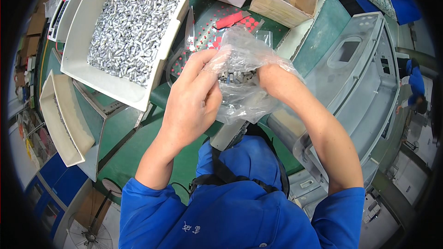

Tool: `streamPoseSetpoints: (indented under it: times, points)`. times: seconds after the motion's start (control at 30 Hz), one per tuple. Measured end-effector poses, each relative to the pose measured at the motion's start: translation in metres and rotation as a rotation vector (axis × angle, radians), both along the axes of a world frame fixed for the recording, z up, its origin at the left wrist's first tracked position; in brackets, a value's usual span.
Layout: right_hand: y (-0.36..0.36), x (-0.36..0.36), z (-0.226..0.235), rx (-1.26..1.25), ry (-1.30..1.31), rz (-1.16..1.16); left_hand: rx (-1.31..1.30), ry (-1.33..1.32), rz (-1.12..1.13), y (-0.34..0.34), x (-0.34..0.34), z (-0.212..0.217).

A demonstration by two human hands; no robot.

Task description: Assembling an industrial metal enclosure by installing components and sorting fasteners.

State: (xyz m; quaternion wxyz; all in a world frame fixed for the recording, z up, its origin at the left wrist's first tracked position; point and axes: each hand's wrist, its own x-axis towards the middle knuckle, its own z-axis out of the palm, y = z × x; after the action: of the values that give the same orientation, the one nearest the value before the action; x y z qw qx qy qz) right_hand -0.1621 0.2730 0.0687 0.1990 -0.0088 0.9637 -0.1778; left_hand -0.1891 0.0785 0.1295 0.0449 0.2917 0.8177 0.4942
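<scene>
Hands [194, 97] holding plastic bag [240, 78], tray [78, 41] of metal parts [131, 34]

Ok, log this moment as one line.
left hand: holds bag | right hand: holds bag | bag: clear plastic, small metal parts inside | tray: metal parts

The plastic bag [244, 87] is clear; the tray [80, 41] at far left is white, its small metal parts [129, 32] silver-grey; the desk [138, 143] green.

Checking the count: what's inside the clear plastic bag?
The plastic bag holds a small cluster of silvery metal pieces; crumpled film and both hands hide how many.
</scene>
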Motion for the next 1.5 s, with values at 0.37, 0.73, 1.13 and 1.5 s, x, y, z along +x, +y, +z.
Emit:
streamPoseSetpoints:
  times: [0.37, 0.73, 1.13, 1.5]
  points:
    - [-0.013, -0.011, -0.028, -0.154, 0.136, -0.067, 0.021, 0.013, 0.027, 0.005, 0.000, 0.001]
    - [-0.014, -0.020, -0.039, -0.361, 0.139, -0.243, 0.025, 0.015, 0.026, 0.004, 0.000, 0.000]
    - [-0.027, -0.029, -0.034, -0.280, 0.161, -0.206, 0.004, 0.162, 0.076, -0.001, -0.006, 0.003]
    - [-0.035, -0.027, -0.009, -0.473, 0.354, -0.201, 0.045, 0.256, -0.098, -0.007, 0.002, 0.035]
